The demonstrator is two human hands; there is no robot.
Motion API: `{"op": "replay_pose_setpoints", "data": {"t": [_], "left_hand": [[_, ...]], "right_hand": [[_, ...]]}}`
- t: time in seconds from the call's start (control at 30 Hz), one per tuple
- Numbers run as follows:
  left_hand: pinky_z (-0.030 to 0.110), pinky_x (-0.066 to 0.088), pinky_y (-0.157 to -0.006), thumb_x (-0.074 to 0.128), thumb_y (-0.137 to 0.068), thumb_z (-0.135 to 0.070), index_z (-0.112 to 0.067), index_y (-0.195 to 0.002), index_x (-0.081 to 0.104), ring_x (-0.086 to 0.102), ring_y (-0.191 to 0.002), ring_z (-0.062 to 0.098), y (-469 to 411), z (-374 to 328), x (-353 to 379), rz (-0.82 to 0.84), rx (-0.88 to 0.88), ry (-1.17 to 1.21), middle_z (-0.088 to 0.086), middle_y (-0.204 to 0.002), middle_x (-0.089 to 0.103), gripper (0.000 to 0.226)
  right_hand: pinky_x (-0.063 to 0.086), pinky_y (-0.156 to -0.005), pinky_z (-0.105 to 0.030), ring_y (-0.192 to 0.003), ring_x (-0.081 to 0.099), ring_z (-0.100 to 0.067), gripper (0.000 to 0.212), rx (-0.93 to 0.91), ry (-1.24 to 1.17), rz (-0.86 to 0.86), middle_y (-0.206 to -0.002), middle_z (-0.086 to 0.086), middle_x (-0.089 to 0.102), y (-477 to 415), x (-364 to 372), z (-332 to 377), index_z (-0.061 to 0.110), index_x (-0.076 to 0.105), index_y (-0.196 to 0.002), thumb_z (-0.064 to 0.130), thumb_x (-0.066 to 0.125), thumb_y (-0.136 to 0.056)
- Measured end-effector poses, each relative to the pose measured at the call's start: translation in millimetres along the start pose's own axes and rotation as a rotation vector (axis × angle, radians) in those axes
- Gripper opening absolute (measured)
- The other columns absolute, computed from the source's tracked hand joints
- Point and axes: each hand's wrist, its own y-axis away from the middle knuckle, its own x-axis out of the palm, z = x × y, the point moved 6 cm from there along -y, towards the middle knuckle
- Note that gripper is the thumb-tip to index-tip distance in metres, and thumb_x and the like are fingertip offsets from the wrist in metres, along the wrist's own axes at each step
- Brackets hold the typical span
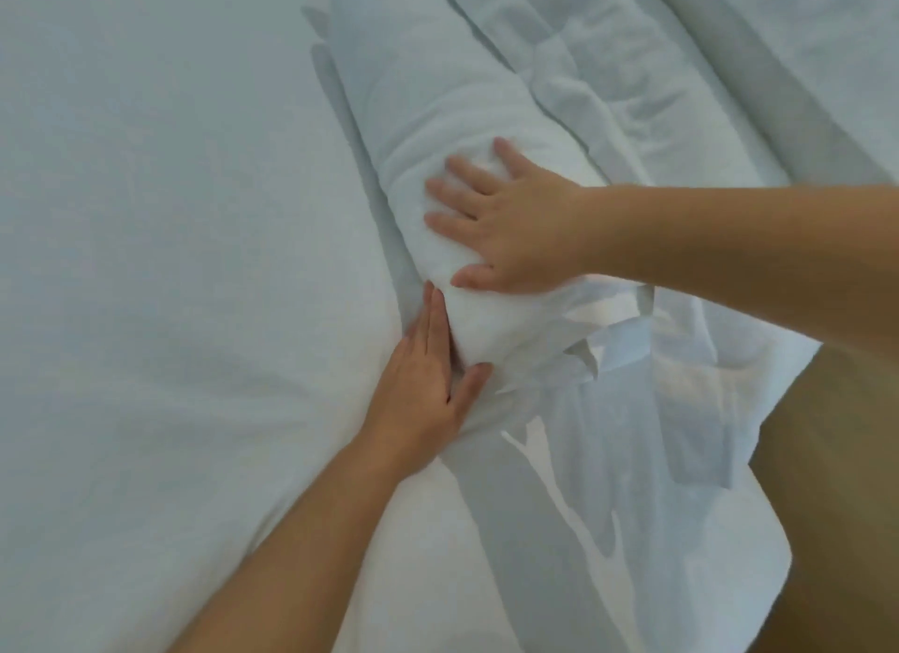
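Head view: we read this as the stuffing/settling step, with a padded white roll (pixel 428 112) going into a thin cover (pixel 632 409).

- Right hand (pixel 511 224): flat on top of the roll, fingers spread, pressing, gripping nothing.
- Left hand (pixel 423 385): also flat. Its fingers lie straight along the roll's left flank where it meets the bed sheet (pixel 170 214), and the thumb is splayed against the near end. No pinch.
- Roll position: directly under the right palm and just right of the left fingers, running away from both hands.

Container is the cover. Fabric looks snug round the roll under the right hand (creases wrap across it), so we judge the filling mostly inside. The slack, see-through open end trails on the near side of the right wrist, to the right of the left hand, with nothing in it that we can see. We cannot tell whether the far end is seated.

Next move, our guess: one hand switches from pressing to pinching the slack hem and pulls it toward us while the other pins the roll.

Beyond the right hand, crumpled bedding (pixel 656 92) lies against the roll's right side.
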Motion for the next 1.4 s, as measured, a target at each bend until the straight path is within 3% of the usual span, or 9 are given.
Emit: {"op": "replay_pose_setpoints", "data": {"t": [0.2, 0.37, 0.63, 0.73, 0.9, 1.03, 1.23, 1.33, 1.4], "left_hand": [[0.018, -0.003, -0.118, 0.034, -0.090, -0.066, -0.003, -0.154, 0.000, -0.002, -0.149, 0.014, -0.8, 4.6, 2.1, -0.093, -0.019, -0.052, 0.009, -0.162, -0.002, 0.096], [0.025, 0.004, -0.121, 0.038, -0.087, -0.068, -0.003, -0.154, -0.001, -0.002, -0.150, 0.015, -0.7, 3.0, 1.9, -0.102, -0.019, -0.039, 0.008, -0.162, -0.002, 0.101], [0.019, 0.000, -0.119, 0.042, -0.083, -0.071, -0.005, -0.154, -0.001, -0.001, -0.149, 0.012, -0.6, 6.8, 2.5, -0.087, -0.044, -0.035, 0.005, -0.163, -0.001, 0.106], [0.019, -0.001, -0.119, 0.046, -0.082, -0.070, -0.004, -0.154, 0.001, -0.001, -0.149, 0.012, -1.5, 5.8, 0.7, -0.095, -0.052, -0.022, 0.007, -0.163, 0.003, 0.108], [0.026, -0.007, -0.120, 0.025, -0.075, -0.088, -0.009, -0.154, -0.004, -0.006, -0.150, 0.014, -1.8, 9.0, 2.0, -0.065, -0.110, -0.046, 0.001, -0.163, -0.007, 0.116], [0.022, -0.022, -0.114, -0.005, -0.070, -0.089, -0.020, -0.152, -0.012, -0.029, -0.138, -0.006, -20.1, 7.3, -15.4, -0.033, -0.190, -0.039, -0.008, -0.160, -0.016, 0.108], [0.043, -0.013, -0.119, -0.015, -0.082, -0.070, -0.012, -0.155, 0.008, -0.005, -0.150, 0.013, -91.3, 61.3, -65.3, -0.043, -0.201, -0.607, 0.003, -0.163, 0.006, 0.096], [0.053, -0.003, -0.119, -0.008, -0.089, -0.064, -0.017, -0.151, 0.031, 0.010, -0.150, 0.025, -109.9, 80.7, -72.2, -0.039, -0.185, -0.835, 0.007, -0.160, 0.022, 0.087], [0.058, -0.001, -0.117, 0.002, -0.091, -0.060, -0.021, -0.152, 0.031, 0.011, -0.148, 0.033, -123.4, 91.4, -85.2, -0.082, -0.213, -0.913, 0.009, -0.160, 0.022, 0.078]], "right_hand": [[-0.007, -0.118, -0.057, -0.150, -0.012, -0.029, 0.077, -0.057, 0.176, 0.047, -0.163, -0.013, -0.009, -18.1, 2.8, 12.1, 0.009, 0.002, -0.156, 0.058, 0.012, -0.097], [-0.008, -0.118, -0.056, -0.150, -0.012, -0.030, 0.080, -0.006, 0.197, 0.051, -0.163, -0.017, -0.007, -41.0, 1.6, 14.2, 0.004, 0.000, -0.154, 0.059, 0.012, -0.097], [-0.006, -0.118, -0.056, -0.150, -0.007, -0.032, 0.077, 0.105, 0.150, -0.073, -0.162, -0.018, -0.005, -60.0, -5.8, 12.1, 0.002, 0.005, -0.154, 0.053, 0.019, -0.099], [-0.006, -0.118, -0.057, -0.150, -0.007, -0.031, 0.077, 0.124, 0.113, -0.035, -0.162, -0.017, -0.005, -65.2, 0.2, 6.8, 0.003, 0.006, -0.154, 0.054, 0.021, -0.099], [-0.006, -0.118, -0.056, -0.150, -0.007, -0.031, 0.076, 0.153, 0.102, -0.020, -0.162, -0.018, -0.004, -80.3, 0.3, 0.5, 0.003, 0.005, -0.154, 0.052, 0.021, -0.099], [-0.005, -0.118, -0.056, -0.150, -0.006, -0.029, 0.076, 0.155, 0.090, -0.035, -0.163, -0.017, -0.002, -94.3, 0.6, -9.0, 0.003, 0.006, -0.154, 0.053, 0.020, -0.099], [-0.005, -0.118, -0.056, -0.151, -0.007, -0.025, 0.076, 0.160, 0.072, -0.111, -0.164, -0.011, -0.002, -139.4, -14.3, -47.6, 0.007, 0.006, -0.155, 0.056, 0.020, -0.098], [-0.005, -0.118, -0.057, -0.150, -0.009, -0.028, 0.075, 0.196, 0.056, -0.175, -0.164, -0.011, -0.004, -162.1, -21.2, -61.5, 0.008, 0.005, -0.155, 0.055, 0.021, -0.099], [-0.005, -0.118, -0.059, -0.150, -0.009, -0.030, 0.075, 0.212, 0.071, -0.153, -0.164, -0.012, -0.004, -175.7, -21.2, -65.5, 0.008, 0.006, -0.155, 0.054, 0.021, -0.098]]}}
